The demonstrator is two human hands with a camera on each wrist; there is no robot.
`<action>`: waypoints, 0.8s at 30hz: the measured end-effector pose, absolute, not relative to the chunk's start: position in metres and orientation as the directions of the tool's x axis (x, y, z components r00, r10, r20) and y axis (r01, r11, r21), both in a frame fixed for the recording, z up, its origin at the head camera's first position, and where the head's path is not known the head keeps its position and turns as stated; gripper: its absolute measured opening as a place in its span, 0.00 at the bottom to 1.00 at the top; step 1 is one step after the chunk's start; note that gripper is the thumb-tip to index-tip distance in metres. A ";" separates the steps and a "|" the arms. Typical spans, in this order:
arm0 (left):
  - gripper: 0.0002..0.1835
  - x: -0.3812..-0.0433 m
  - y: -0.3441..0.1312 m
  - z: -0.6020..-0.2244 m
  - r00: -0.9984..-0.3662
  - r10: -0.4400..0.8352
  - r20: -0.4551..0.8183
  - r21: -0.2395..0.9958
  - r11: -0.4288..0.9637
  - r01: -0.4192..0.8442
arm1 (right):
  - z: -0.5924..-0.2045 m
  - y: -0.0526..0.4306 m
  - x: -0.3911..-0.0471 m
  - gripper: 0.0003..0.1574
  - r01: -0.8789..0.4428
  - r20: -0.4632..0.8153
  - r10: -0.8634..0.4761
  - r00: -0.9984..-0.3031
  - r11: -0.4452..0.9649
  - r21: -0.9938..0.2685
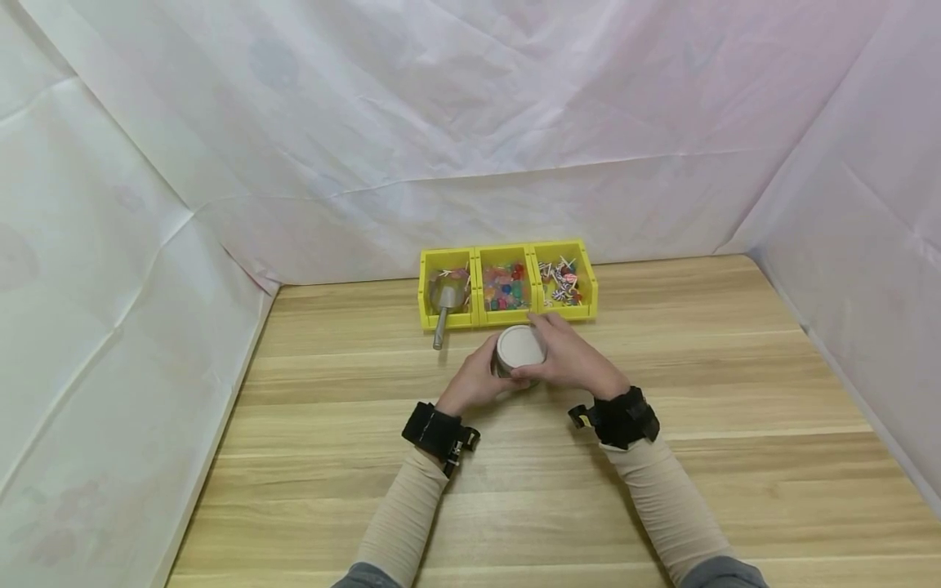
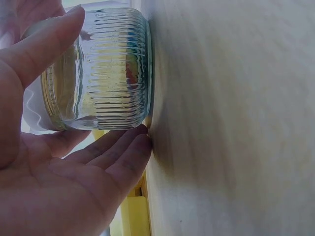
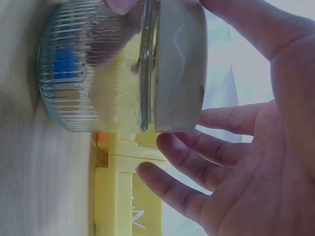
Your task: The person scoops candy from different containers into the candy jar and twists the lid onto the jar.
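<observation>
A ribbed clear glass jar [image 2: 115, 73] stands upright on the wooden table, with coloured spots showing through its glass near the base. A cream-white lid [image 1: 520, 346] sits at its mouth. The left hand [image 1: 476, 380] holds the jar from the left, its thumb on the near side and fingers round the far side in the left wrist view. From the right, the right hand [image 1: 569, 355] grips the lid between thumb and fingers; in the right wrist view its lower fingers stand off the lid. Whether the lid is fully seated cannot be told.
Just beyond the jar is a yellow three-compartment bin [image 1: 476, 321]. Its left compartment holds a metal scoop [image 1: 442, 320], handle over the front edge. Wrapped candies [image 1: 506, 286] fill the middle; striped lollipops [image 1: 564, 282] lie in the right. White sheets [image 1: 470, 122] surround the table.
</observation>
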State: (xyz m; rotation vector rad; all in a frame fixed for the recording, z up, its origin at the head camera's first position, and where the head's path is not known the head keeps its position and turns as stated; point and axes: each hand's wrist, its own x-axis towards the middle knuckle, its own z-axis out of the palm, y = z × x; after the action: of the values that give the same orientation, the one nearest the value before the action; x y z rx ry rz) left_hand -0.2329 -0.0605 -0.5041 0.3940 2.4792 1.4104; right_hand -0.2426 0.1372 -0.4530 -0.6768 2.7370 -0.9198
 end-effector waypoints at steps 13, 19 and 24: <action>0.49 -0.234 -0.060 -0.504 -0.934 0.344 -0.093 0.855 0.508 0.102 | -0.452 0.136 -0.242 0.66 -0.392 -0.018 -0.502 -0.864 0.695 -0.603; 0.49 -0.234 -0.060 -0.504 -0.932 0.348 -0.097 0.857 0.506 0.099 | -0.454 0.134 -0.241 0.65 -0.399 -0.033 -0.512 -0.858 0.706 -0.586; 0.49 -0.235 -0.060 -0.505 -0.930 0.353 -0.106 0.860 0.502 0.093 | -0.456 0.134 -0.243 0.64 -0.409 -0.041 -0.519 -0.854 0.717 -0.565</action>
State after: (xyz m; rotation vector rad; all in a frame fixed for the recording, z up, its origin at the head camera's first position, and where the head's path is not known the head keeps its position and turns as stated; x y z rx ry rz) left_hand -0.2347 -0.0601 -0.5046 0.3769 2.4803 1.3951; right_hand -0.2427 0.1339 -0.4556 -0.7450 2.7255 -0.8270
